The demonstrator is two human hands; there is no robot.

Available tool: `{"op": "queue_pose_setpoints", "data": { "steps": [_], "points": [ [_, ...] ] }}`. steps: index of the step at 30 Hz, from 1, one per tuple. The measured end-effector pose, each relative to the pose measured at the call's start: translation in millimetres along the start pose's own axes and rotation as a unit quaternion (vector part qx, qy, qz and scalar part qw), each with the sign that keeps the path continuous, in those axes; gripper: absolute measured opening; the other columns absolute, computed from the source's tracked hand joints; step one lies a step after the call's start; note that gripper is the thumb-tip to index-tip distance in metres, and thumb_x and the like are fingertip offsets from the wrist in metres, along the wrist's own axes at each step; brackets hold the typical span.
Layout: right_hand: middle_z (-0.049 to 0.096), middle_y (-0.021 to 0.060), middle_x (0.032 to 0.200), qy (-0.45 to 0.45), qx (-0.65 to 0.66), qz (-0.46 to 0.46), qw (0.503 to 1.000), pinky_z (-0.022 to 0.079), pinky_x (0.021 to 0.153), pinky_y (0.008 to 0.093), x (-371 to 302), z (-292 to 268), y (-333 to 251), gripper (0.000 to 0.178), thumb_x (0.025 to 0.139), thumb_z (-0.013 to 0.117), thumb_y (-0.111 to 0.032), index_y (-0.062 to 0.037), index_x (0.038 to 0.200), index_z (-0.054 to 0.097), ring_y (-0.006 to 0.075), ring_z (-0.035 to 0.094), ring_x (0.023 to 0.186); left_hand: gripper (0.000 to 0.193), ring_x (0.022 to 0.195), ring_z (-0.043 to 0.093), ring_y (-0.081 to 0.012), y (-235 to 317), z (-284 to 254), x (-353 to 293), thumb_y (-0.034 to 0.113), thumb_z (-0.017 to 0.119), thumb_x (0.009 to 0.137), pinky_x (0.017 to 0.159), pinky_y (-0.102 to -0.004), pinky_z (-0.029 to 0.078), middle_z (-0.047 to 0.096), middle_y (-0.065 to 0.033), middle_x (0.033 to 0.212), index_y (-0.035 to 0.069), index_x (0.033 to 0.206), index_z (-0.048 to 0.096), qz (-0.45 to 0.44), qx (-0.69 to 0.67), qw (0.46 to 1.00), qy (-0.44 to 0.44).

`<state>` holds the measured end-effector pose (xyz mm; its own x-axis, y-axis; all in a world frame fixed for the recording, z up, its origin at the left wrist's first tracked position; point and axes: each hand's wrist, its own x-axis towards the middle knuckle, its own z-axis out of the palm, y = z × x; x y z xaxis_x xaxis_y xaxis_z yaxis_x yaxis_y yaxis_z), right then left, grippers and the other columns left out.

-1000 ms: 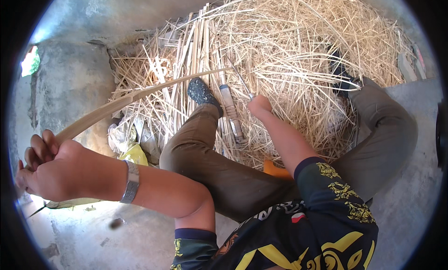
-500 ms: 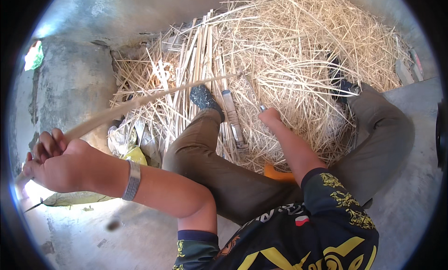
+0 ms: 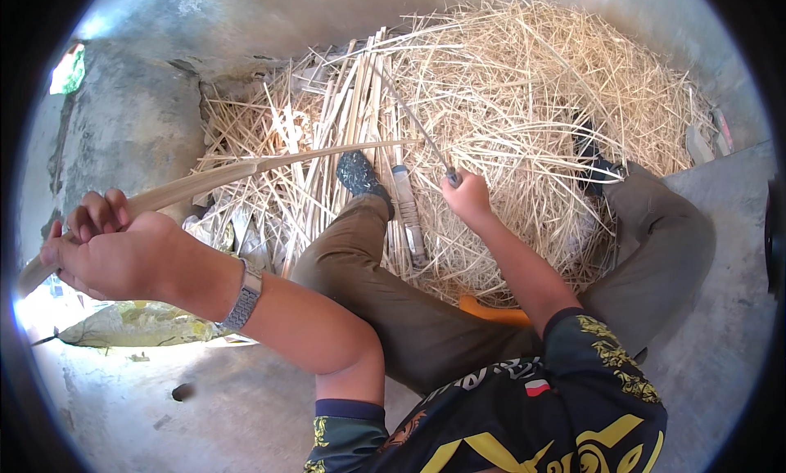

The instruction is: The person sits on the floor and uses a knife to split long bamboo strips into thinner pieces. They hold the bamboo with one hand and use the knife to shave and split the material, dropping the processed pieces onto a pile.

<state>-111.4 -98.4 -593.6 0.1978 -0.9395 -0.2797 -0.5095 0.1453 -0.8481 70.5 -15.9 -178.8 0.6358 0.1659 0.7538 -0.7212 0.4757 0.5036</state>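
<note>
left hand [image 3: 110, 256]: fingers wrapped round a long cane strip [image 3: 246, 170], held out left w/ far end over the straw pile [image 3: 524, 105]
right hand [image 3: 468, 199]: fingers shut on a knife [image 3: 417, 129], blade up over the straw
risk: strip could whip or slip; blade near knee [image 3: 360, 227], may nick it

My left grip [image 3: 110, 252] hides the near end of the bamboo strip [image 3: 246, 168]; my right grip [image 3: 468, 199] covers the blade's [image 3: 413, 121] handle.

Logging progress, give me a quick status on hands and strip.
Left hand grips bamboo strip. Right hand holds knife. Shavings pile ahead.
</note>
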Motion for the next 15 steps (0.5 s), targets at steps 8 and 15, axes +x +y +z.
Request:
{"op": "queue_pose_setpoints", "data": {
  "steps": [8, 15],
  "points": [
    [0.065, 0.0090, 0.077, -0.169, -0.130, 0.218, 0.952, 0.050, 0.054, 0.0307, 23.8, 1.5, 88.4, 0.025, 0.091, 0.061, -0.020, 0.0007, 0.105, 0.066, 0.0136, 0.058, 0.055, 0.034, 0.054, 0.028, -0.0120, 40.3, -84.0, 58.3, 0.036, 0.047, 0.107, 0.051, -0.0284, 0.023, 0.035, -0.0003, 0.068, 0.007, 0.088, 0.046, -0.021, -0.166, 0.978, -0.128],
    [0.052, 0.0046, 0.055, -0.205, 0.054, 0.246, 0.946, 0.041, 0.042, 0.0332, 9.8, -27.8, 101.7, 0.015, 0.084, 0.067, -0.015, -0.0009, 0.083, 0.062, 0.0148, 0.047, 0.042, 0.038, 0.053, 0.028, -0.0121, 86.5, -123.6, 61.5, 0.041, 0.047, 0.106, 0.050, -0.0288, 0.024, 0.032, 0.0005, 0.066, 0.007, 0.091, 0.048, -0.051, -0.091, 0.993, -0.055]
  ]
}}
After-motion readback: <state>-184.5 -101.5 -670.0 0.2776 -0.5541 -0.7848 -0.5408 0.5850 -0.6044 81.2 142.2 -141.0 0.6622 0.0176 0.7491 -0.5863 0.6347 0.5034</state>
